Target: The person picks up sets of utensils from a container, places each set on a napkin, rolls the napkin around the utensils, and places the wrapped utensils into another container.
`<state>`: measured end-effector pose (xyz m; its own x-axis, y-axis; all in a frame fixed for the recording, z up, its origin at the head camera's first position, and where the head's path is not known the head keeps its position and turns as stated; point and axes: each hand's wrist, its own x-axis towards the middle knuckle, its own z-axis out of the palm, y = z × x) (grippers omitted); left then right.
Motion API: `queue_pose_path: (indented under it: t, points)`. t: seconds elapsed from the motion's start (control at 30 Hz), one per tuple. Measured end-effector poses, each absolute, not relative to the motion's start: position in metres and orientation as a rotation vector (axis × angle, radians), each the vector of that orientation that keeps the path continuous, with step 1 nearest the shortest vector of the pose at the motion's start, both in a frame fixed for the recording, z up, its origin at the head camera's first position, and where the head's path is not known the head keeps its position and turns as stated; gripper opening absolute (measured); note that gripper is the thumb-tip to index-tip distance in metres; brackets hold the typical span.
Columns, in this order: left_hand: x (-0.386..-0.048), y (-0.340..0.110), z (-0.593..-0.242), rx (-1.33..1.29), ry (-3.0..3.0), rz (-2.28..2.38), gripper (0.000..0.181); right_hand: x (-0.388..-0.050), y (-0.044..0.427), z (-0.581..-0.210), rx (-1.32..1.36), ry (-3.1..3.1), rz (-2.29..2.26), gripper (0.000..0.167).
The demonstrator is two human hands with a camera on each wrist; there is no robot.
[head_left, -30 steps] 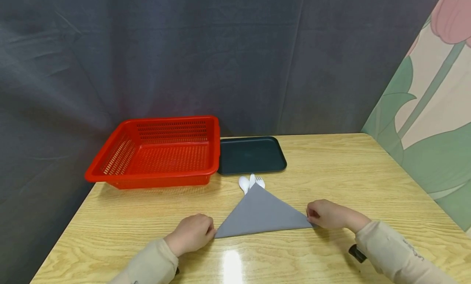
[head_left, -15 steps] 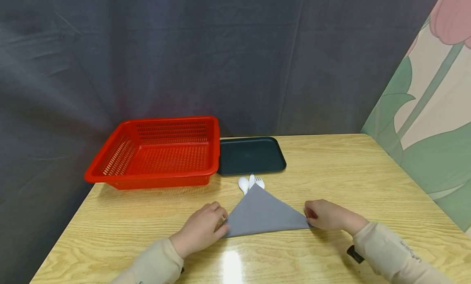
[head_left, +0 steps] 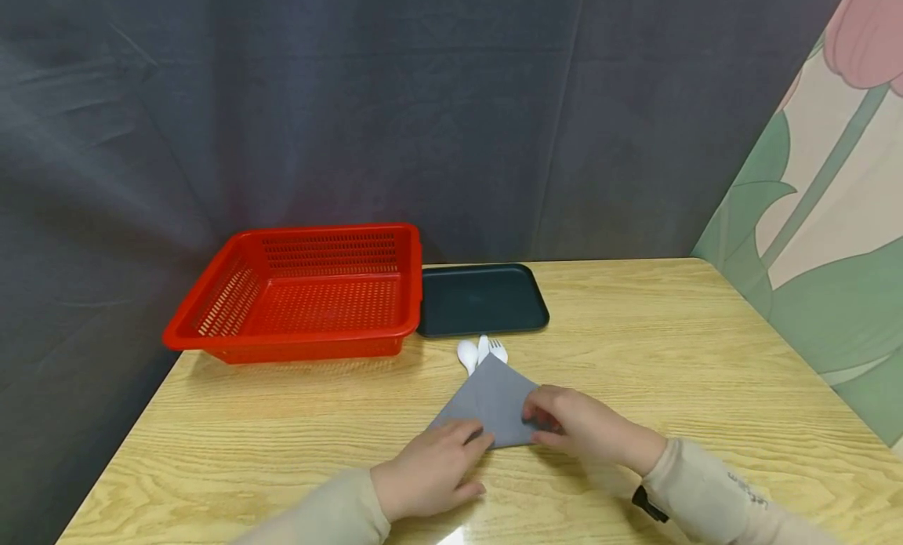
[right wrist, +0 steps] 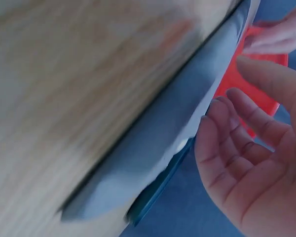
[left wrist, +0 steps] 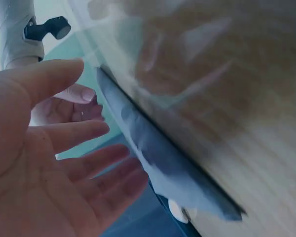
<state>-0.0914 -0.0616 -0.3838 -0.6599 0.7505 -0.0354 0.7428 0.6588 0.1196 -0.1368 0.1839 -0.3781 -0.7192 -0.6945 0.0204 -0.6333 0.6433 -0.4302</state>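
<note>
A grey cloth napkin [head_left: 490,396] lies folded into a triangle on the table, its tip pointing away from me. White cutlery pokes out past that tip: a spoon [head_left: 466,352], a knife [head_left: 483,346] and a fork [head_left: 498,349]; their lower ends are hidden. My left hand [head_left: 437,466] is over the napkin's near left part, fingers spread and loosely bent. At its right side is my right hand [head_left: 582,427], covering that corner with relaxed fingers. Both wrist views show bare palms beside the napkin [left wrist: 148,138], with nothing gripped.
A red plastic basket [head_left: 303,343] stands at the back left of the wooden table [head_left: 670,333]. Touching or close to its right side is a dark tray [head_left: 483,302]. A dark curtain [head_left: 423,114] hangs behind, and a flower-painted wall [head_left: 825,239] borders the right.
My left hand has moved right, from the napkin's left corner onto its near part. My right hand has let go of the right corner and shifted left over the cloth.
</note>
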Motion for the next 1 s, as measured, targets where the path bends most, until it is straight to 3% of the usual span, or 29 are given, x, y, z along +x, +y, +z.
queue_pose_path:
  t: [0.23,1.0]
  points:
    - [-0.088,-0.059,-0.391,1.268,2.817,0.037,0.059,-0.135,0.176,-0.383,-1.182,2.741,-0.570,0.022]
    - [-0.092,-0.058,-0.392,1.189,2.760,0.003,0.064,-0.142,0.174,-0.392,-1.061,2.757,-0.658,0.011]
